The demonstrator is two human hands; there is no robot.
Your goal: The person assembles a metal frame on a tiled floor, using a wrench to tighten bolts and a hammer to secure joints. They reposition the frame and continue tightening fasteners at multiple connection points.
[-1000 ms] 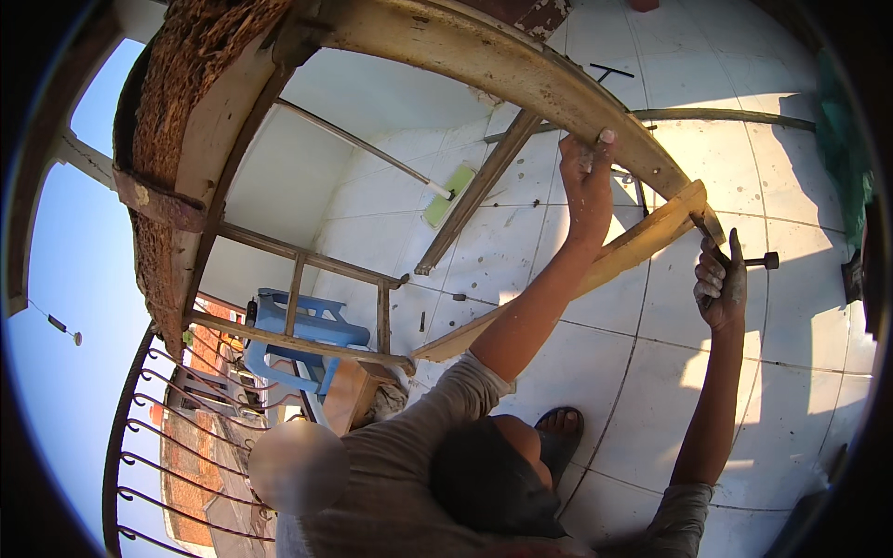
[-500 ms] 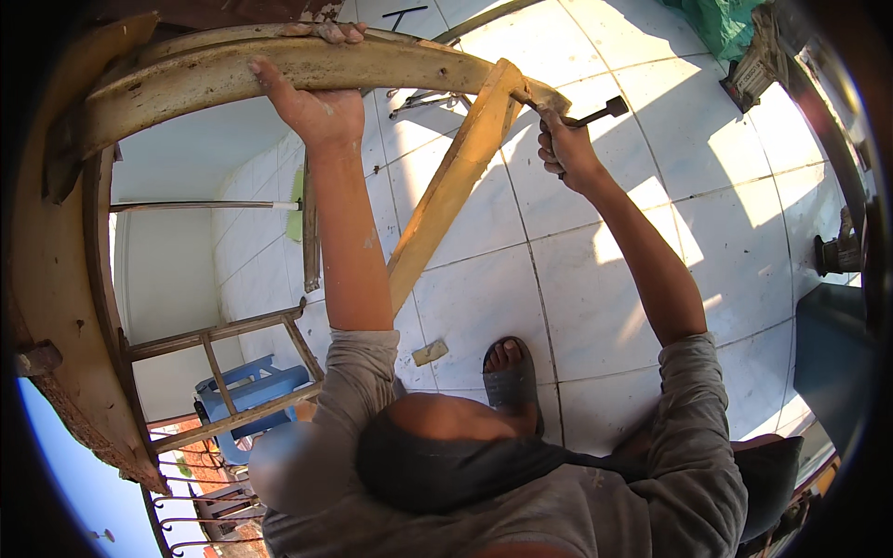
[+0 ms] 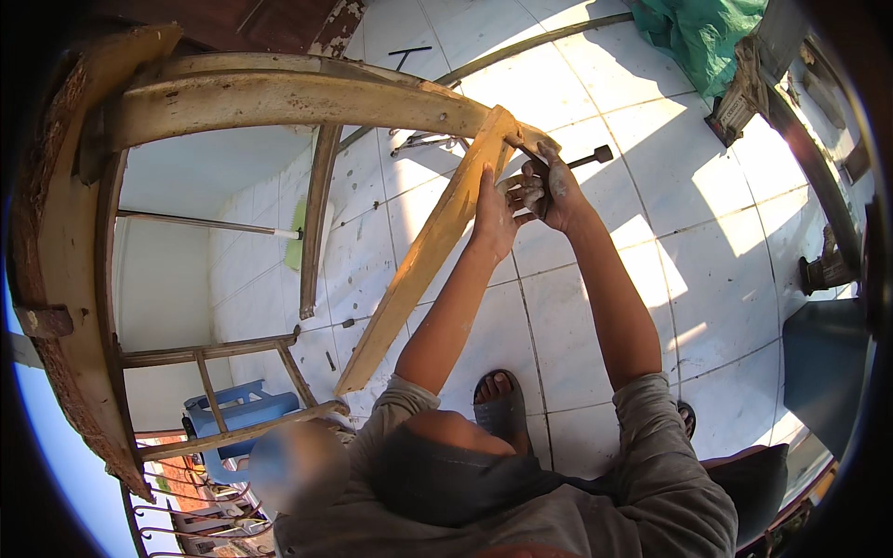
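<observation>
My right hand [image 3: 560, 193] is closed around a dark metal wrench [image 3: 588, 160] with a blocky, socket-like end, beside the tip of a curved wooden beam [image 3: 288, 99]. At that tip the beam meets a slanted yellowish wooden plank [image 3: 423, 265]. My left hand [image 3: 499, 212] is close against my right, its thumb up along the plank's edge and its fingers apart, bent toward the wrench. The wrench's inner end and the joint behind my fingers are partly hidden.
A wooden upright [image 3: 318, 223] hangs from the beam. On the tiled floor lie a T-shaped tool [image 3: 409, 51] and other metal tools [image 3: 419, 142]. A ladder-like wooden frame [image 3: 219, 352] and blue plastic stool [image 3: 244, 409] stand left. Green sheeting [image 3: 702, 42] lies far right.
My left hand has let go of the curved beam and moved right, beside my right hand. My right hand still grips the wrench at the joint. The view has shifted slightly.
</observation>
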